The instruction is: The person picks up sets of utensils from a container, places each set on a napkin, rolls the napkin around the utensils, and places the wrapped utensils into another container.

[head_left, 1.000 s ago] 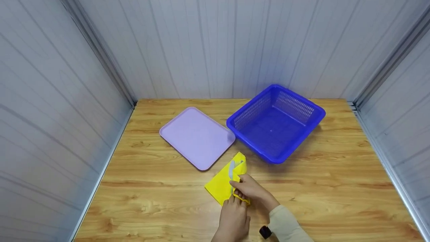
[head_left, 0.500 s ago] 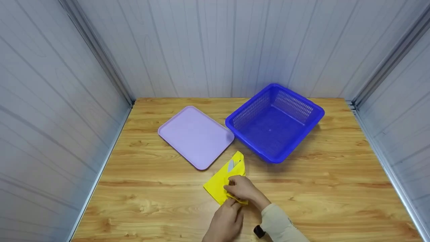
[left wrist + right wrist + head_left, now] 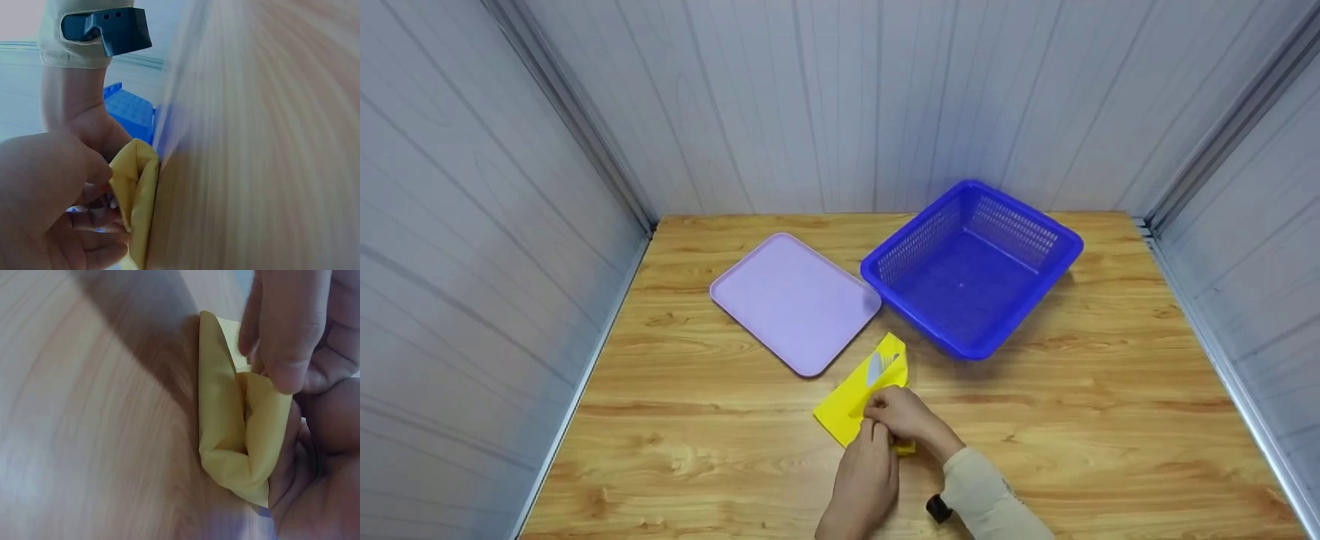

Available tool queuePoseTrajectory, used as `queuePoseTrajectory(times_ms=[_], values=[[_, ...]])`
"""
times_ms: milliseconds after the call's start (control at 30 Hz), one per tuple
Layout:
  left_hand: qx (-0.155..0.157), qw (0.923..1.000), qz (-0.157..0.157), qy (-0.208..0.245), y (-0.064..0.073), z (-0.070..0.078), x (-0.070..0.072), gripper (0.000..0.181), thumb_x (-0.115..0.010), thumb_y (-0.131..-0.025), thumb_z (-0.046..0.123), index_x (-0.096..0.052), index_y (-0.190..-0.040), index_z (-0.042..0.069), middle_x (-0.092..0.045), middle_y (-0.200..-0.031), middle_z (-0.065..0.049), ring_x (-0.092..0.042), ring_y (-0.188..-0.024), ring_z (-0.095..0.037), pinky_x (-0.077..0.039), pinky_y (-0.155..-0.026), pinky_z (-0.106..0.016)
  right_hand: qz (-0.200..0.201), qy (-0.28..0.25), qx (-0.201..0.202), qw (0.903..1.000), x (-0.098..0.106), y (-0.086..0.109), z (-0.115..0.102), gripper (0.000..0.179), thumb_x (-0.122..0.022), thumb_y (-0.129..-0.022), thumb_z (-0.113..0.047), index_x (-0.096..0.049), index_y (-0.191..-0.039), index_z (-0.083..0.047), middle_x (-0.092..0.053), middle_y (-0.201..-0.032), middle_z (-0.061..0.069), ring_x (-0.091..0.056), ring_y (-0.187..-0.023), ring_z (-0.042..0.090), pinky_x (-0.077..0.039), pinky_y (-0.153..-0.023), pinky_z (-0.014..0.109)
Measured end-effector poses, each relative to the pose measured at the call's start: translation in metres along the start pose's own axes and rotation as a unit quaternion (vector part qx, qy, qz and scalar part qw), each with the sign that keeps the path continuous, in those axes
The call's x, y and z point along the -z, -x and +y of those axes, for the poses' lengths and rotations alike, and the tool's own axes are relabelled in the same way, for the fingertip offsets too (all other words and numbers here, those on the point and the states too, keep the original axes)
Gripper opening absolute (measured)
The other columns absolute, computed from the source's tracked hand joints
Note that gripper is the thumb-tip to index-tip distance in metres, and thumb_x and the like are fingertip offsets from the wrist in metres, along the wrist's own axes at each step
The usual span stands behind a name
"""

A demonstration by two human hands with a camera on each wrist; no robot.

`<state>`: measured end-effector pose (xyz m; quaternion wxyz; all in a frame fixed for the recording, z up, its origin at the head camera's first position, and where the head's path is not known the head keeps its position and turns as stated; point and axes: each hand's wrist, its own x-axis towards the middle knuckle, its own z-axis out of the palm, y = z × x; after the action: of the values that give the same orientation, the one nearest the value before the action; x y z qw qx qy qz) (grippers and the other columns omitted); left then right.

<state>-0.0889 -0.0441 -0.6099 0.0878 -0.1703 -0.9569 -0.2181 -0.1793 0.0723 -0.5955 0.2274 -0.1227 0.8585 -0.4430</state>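
A yellow cloth napkin (image 3: 841, 405) lies on the table, partly folded over. Grey cutlery shows at its far end: a knife blade (image 3: 874, 369) and fork tines (image 3: 887, 361), their lower parts hidden under the fold. My right hand (image 3: 905, 413) grips the folded layer from the right. Close against it, my left hand (image 3: 864, 472) pinches the near end of the fold. In the right wrist view, the left thumb (image 3: 289, 374) presses on the rolled edge of the napkin, with the right hand (image 3: 318, 495) just below it.
A lilac tray (image 3: 795, 300) lies beyond the napkin to the left. Behind on the right stands a blue plastic basket (image 3: 971, 277), its corner close to the tray. Pale panels (image 3: 840, 105) wall the wooden table (image 3: 697, 450) at the back and sides.
The folded layer has come leftward over the cutlery, covering more of the knife. My left hand has moved up against the right hand and taken the fold's near end.
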Motion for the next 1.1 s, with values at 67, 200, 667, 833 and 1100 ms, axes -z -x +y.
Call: queuePoseTrajectory(times_ms=[67, 200, 667, 833, 1100], values=[[-0.005, 0.9998, 0.017, -0.011, 0.0, -0.001, -0.005, 0.013, -0.056, -0.096, 0.012, -0.052, -0.106, 0.004, -0.045, -0.099, -0.007, -0.05, -0.073, -0.015, -0.046, -0.063, -0.028, 0.001, -0.017, -0.004, 0.9998, -0.001, -0.002, 0.002, 0.014, -0.058, -0.096, -0.014, -0.068, -0.087, -0.009, -0.064, -0.079, 0.0, -0.057, -0.063, 0.013, -0.047, -0.055, 0.028], [0.01, 0.9984, 0.032, -0.045, -0.005, 0.001, -0.009, 0.025, -0.064, -0.085, 0.006, -0.053, -0.107, 0.001, -0.047, -0.099, -0.009, -0.051, -0.069, -0.018, -0.045, -0.059, -0.029, 0.034, -0.029, -0.002, 0.999, -0.002, -0.002, 0.005, 0.009, -0.061, -0.093, -0.011, -0.066, -0.088, -0.008, -0.062, -0.074, 0.001, -0.055, -0.053, 0.011, -0.044, -0.047, 0.025], [0.053, 0.9925, -0.033, -0.105, -0.015, -0.006, -0.005, 0.053, -0.07, -0.089, 0.029, -0.054, -0.131, 0.001, -0.059, -0.125, -0.01, -0.055, -0.093, -0.025, -0.046, -0.068, -0.036, 0.224, 0.329, 0.114, 0.9105, -0.017, 0.009, 0.029, 0.056, -0.062, -0.095, -0.027, -0.047, -0.14, 0.003, -0.035, -0.149, 0.021, -0.028, -0.138, 0.041, -0.027, -0.106, 0.057], [0.082, 0.9877, -0.099, -0.09, -0.021, -0.007, 0.004, 0.056, -0.068, -0.09, 0.035, -0.054, -0.136, 0.006, -0.057, -0.134, -0.009, -0.052, -0.105, -0.027, -0.044, -0.079, -0.042, 0.164, 0.324, 0.07, 0.929, -0.015, 0.001, 0.031, 0.062, -0.046, -0.102, -0.036, -0.028, -0.151, -0.002, -0.02, -0.158, 0.017, -0.012, -0.144, 0.038, -0.013, -0.11, 0.06], [0.09, 0.9834, -0.125, -0.097, -0.034, -0.005, 0.013, 0.092, -0.067, -0.073, 0.072, -0.056, -0.134, 0.004, -0.061, -0.129, -0.008, -0.051, -0.111, -0.031, -0.042, -0.087, -0.05, 0.173, 0.311, 0.047, 0.9334, -0.012, -0.017, 0.034, 0.076, -0.039, -0.102, -0.046, -0.014, -0.151, 0.006, -0.006, -0.159, 0.022, -0.006, -0.145, 0.036, -0.007, -0.113, 0.054]])
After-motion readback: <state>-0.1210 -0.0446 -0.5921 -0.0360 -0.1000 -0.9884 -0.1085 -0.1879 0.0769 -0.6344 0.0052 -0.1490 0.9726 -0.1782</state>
